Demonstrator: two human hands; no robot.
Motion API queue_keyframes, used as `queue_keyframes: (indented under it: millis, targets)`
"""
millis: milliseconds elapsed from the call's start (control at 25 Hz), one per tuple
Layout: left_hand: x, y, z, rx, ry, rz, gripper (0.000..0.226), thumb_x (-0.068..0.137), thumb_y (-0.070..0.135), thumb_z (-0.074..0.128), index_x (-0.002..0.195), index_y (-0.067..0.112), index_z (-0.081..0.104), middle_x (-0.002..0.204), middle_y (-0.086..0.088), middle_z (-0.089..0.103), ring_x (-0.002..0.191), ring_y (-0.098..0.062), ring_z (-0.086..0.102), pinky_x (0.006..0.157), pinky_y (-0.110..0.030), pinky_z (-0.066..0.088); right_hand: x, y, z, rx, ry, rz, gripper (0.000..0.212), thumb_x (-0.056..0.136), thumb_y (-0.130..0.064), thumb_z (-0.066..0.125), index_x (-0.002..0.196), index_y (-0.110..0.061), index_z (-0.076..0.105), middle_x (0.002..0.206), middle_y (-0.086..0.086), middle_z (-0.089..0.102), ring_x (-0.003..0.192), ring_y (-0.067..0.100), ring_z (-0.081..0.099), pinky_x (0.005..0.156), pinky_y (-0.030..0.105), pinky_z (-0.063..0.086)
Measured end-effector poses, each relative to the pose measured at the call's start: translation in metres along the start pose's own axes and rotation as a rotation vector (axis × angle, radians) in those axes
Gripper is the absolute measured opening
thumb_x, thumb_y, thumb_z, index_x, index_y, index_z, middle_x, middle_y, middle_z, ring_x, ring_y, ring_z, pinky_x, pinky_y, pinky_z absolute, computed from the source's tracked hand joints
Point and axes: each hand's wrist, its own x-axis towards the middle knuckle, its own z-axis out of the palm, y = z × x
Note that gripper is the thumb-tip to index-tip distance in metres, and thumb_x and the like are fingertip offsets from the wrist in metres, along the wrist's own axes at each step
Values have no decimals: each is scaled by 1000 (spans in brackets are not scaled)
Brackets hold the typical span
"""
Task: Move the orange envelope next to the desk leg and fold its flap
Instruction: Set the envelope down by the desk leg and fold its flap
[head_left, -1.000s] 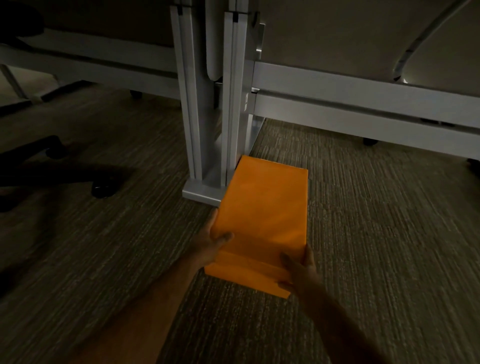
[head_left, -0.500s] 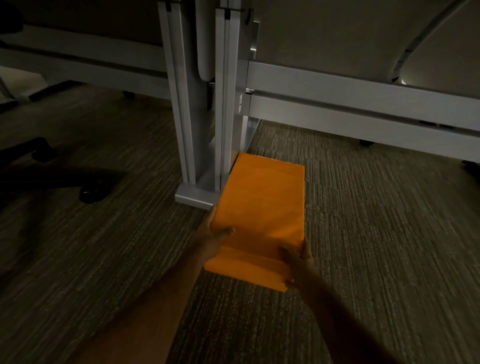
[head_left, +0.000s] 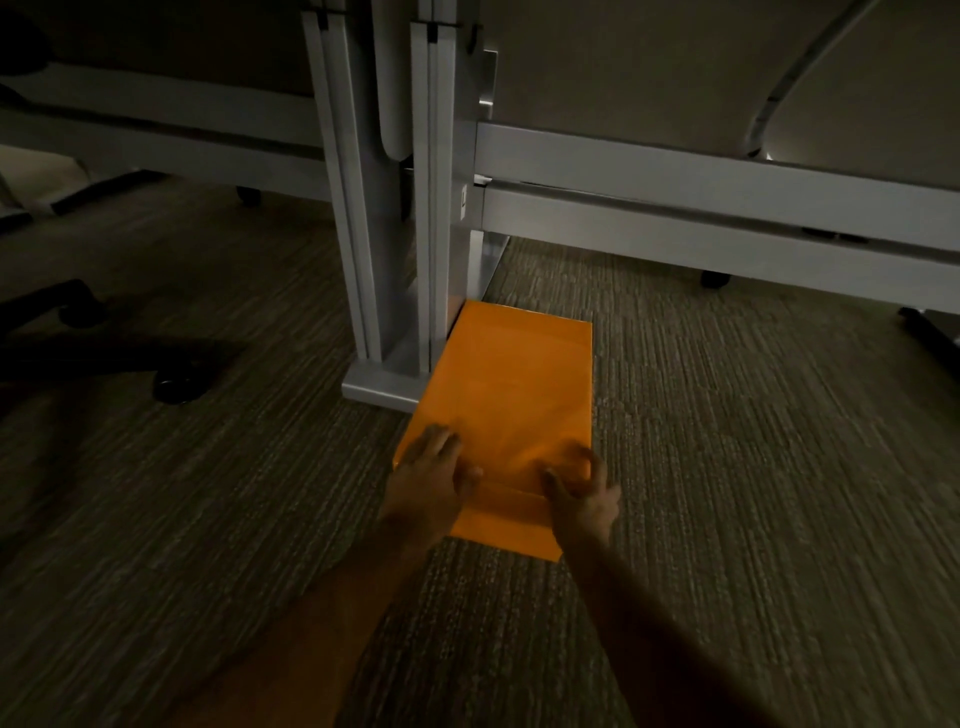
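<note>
The orange envelope (head_left: 511, 395) lies flat on the carpet, its far left corner against the foot of the grey desk leg (head_left: 434, 208). Its flap (head_left: 506, 525) points toward me, lying open past a crease. My left hand (head_left: 428, 483) rests palm down on the near left corner, fingers spread. On the near right side, at the crease, my right hand (head_left: 579, 496) sits with bent fingers on top of the paper. Neither hand has fingers under the envelope.
A second grey leg (head_left: 345, 208) stands just left on the shared foot plate (head_left: 382, 389). Grey crossbars (head_left: 701, 208) run right, with casters behind. A black office chair base (head_left: 130, 358) with a wheel lies at left. Striped carpet surrounds everything.
The envelope has gone from held in both hands to lying on the carpet by the leg. Both hands shifted from gripping its near edge to resting on top.
</note>
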Motion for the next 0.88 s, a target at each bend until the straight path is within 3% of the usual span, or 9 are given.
queue_keyframes:
  millis: [120,240,360,640,720,800,880]
  targets:
    - [0,3,-14,99,-114,1,59,90,66,48,134,27,46,157,-4,29,130,-29,45,98,-46,41,-27,12,5,-8,60,-171,57,86,-59,61,138,-40,51,151,6,33,134,33,41,100,52,45]
    - [4,2,-21,129,-205,-27,78,75,78,55,135,29,44,158,-1,24,130,-28,44,98,-45,42,-39,34,-3,-172,15,-276,71,81,-71,51,146,-48,39,166,-3,18,140,26,41,94,46,50]
    - [8,4,-20,165,-201,-50,82,72,74,62,138,28,44,160,1,23,131,-28,44,98,-44,42,-31,45,-13,-312,-34,-389,71,84,-68,49,150,-52,27,167,-1,15,131,28,52,86,45,56]
    - [14,4,-16,193,-177,-3,81,76,71,62,139,27,38,149,-4,27,123,-30,49,91,-44,46,-21,44,-14,-362,-63,-367,67,93,-53,52,145,-60,12,167,-2,12,131,30,53,90,47,55]
    - [12,5,-18,197,-186,0,80,80,70,59,142,25,37,153,-4,25,129,-30,44,96,-44,43,-20,43,-17,-433,-83,-355,68,95,-53,50,146,-62,6,167,-6,5,140,28,43,98,54,49]
    - [8,5,-18,192,-194,11,74,87,65,55,145,22,39,159,-5,26,137,-30,36,104,-45,37,-16,41,-18,-564,-99,-376,70,97,-51,46,151,-55,1,164,-14,-9,150,21,11,112,66,25]
    - [2,7,-17,207,-169,47,63,93,59,52,143,21,46,157,-3,34,139,-29,34,108,-46,33,-14,34,-19,-728,-125,-436,72,100,-41,44,155,-43,-2,163,-16,-17,150,21,-14,116,66,5]
